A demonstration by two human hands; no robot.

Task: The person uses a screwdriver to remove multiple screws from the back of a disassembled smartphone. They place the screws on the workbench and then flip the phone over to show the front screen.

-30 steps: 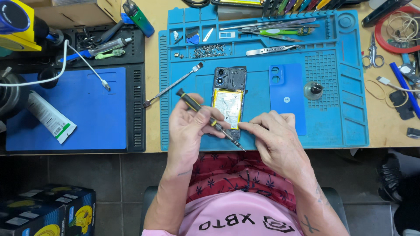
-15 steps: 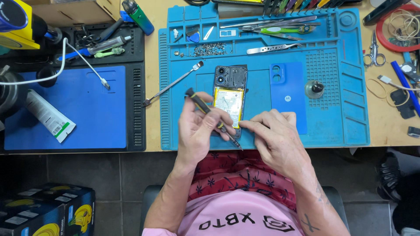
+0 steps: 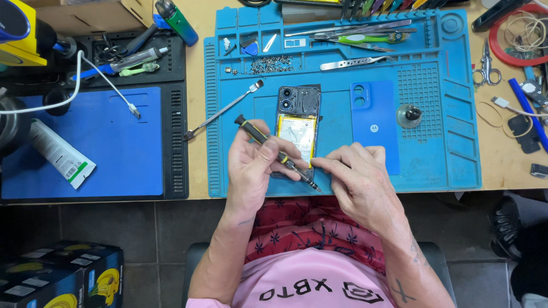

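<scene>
The left hand [image 3: 251, 165] holds a precision screwdriver [image 3: 277, 153] in a narrow grip, tip at the opened phone's [image 3: 297, 134] five-o'clock corner, mid-worktop; the right hand [image 3: 357, 179], grip empty, steadies that edge. Screw work, apparently; the tip needs square seating.

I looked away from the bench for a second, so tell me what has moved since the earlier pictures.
The left hand has shifted a little right with the screwdriver, bringing its tip nearer the lower edge of the opened phone. The right hand stayed put, fingertips at the phone's lower right corner. The phone, the blue back cover, the metal pry tool and the blue mat lie as before.
</scene>
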